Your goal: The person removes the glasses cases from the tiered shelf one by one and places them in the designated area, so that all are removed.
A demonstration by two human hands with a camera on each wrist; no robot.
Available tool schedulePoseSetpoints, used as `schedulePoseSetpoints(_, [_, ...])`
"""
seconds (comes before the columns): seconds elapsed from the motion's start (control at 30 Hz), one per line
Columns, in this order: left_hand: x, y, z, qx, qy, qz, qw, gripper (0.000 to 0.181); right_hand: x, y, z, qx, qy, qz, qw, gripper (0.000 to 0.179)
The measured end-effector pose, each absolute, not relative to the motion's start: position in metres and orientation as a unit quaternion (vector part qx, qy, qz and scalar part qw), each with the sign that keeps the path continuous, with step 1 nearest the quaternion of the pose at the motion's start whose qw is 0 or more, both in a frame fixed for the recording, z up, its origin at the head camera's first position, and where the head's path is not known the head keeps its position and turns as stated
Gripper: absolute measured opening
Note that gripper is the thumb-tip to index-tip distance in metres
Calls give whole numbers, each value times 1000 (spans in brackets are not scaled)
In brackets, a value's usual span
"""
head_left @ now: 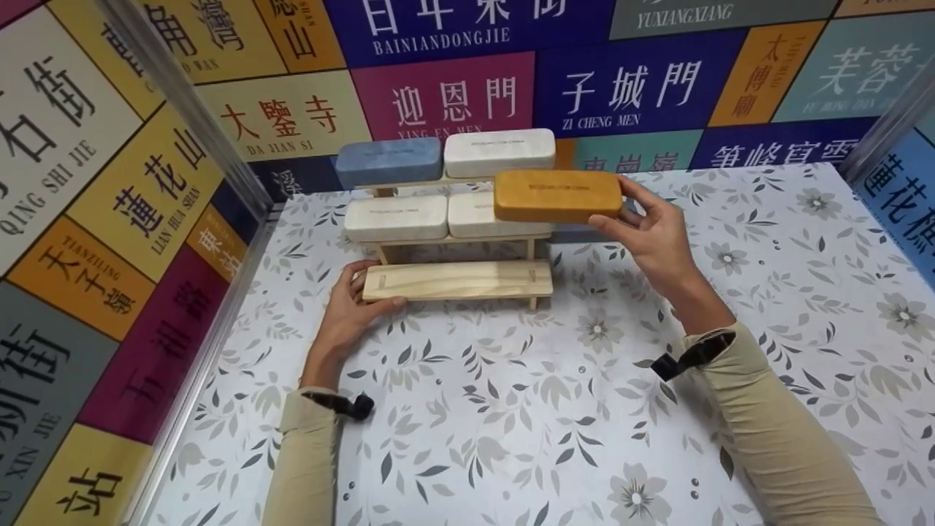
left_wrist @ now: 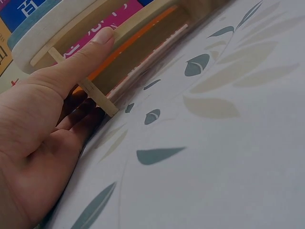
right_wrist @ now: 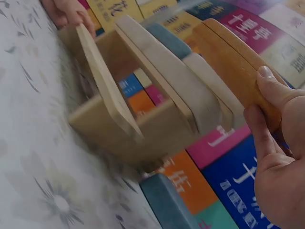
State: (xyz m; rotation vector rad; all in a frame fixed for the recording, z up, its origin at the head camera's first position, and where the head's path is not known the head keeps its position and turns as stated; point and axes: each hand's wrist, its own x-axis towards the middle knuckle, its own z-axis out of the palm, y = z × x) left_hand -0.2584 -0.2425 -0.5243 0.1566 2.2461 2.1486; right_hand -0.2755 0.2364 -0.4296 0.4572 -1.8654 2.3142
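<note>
A smooth mustard-yellow oblong case (head_left: pixel 556 197) is pinched at its right end by the right hand (head_left: pixel 657 235), its length pointing left.

We are wearing long, fairly close-fitting beige sleeves (head_left: pixel 781 416), creasing into small folds. Over their ends we are wearing black straps (head_left: pixel 707 351), each carrying a small, blocky black wrist camera (head_left: pixel 664 367); our left hand (head_left: pixel 349 310) and right hand (head_left: pixel 654 234) are showing bare.

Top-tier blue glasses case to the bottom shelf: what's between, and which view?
The middle shelf, with the left white glasses case on it; the head view shows both below the blue glasses case and above the bottom shelf.
</note>
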Motion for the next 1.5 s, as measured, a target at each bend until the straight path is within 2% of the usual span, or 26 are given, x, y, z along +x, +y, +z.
schedulePoseSetpoints(0.23, [-259,-243,-524,50,726,686,15,88,-289,269,-434,111,-604,783,97,69])
schedulePoseSetpoints(0.57, [-258,-242,-525,49,725,686,14,86,-293,297,-437,107,-580,803,83,70])
schedulePoseSetpoints(1.2, [-258,-242,-524,39,714,699,18,89,-290,345,-439,55,-550,824,123,68])
schedulePoseSetpoints(1.5, [-257,-242,-524,51,718,694,14,87,-286,373,-447,39,-501,857,116,66])
